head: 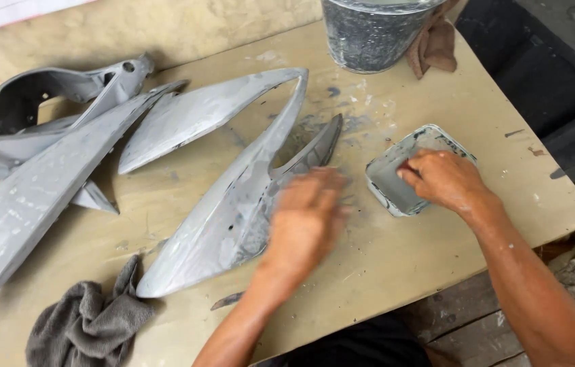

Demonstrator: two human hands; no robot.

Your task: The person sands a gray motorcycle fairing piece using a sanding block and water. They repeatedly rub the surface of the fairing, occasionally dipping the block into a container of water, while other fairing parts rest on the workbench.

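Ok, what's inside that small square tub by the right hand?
The square tub holds a grey, wet-looking liquid or paste. The right hand dips its fingertips into it, pressing something small and reddish, mostly hidden. The tub's bottom and far corner are covered by the grey fill and the hand.

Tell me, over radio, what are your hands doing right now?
Left hand flat on grey panel, blurred. Right hand fingers dipped in square tub. Bucket and grey rag off to the sides.
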